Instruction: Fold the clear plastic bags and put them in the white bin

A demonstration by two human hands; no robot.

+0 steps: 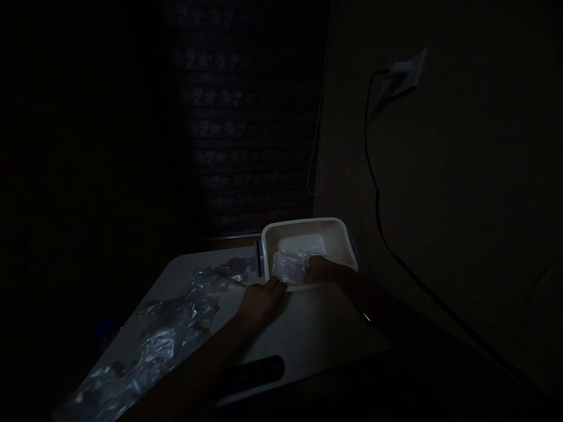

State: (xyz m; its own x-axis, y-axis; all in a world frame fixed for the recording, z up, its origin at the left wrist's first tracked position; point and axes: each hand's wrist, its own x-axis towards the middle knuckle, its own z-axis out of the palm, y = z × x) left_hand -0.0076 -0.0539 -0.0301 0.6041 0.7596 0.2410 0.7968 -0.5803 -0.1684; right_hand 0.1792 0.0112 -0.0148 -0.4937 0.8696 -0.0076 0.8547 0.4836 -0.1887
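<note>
R hand (320,268) gripped clear plastic bag (288,268) in white bin (303,222)

V. dark room; fine detail was hard to read. The clear plastic bag lay inside the white bin, toward the near side, w/ bare bin floor showing behind it. R hand reached in over the right part of the near rim, fingers closed on the bag's right end. L hand (263,300) sat at the near-left corner, fingers bent over the rim, tips next to the bag's left edge; couldn't tell if it pinched the rim or just rested there.

Bin stood at the far end of a white tabletop (310,322), w/ a gray latch (260,259) on its left side. More loose clear plastic (193,310) was strewn along the table's left side, from near the latch down to the near-left corner, crumpled & shiny; no. of pcs unclear. A dark oblong slot (255,375) showed nr the table's front edge.

Bkgd: horizontal blinds (215,127) w/ a thin looped pull cord (314,192) at their right. On the R wall, an outlet plate (413,73) had a plug in it; its black cable (377,202) ran down past the bin, apart from it.
</note>
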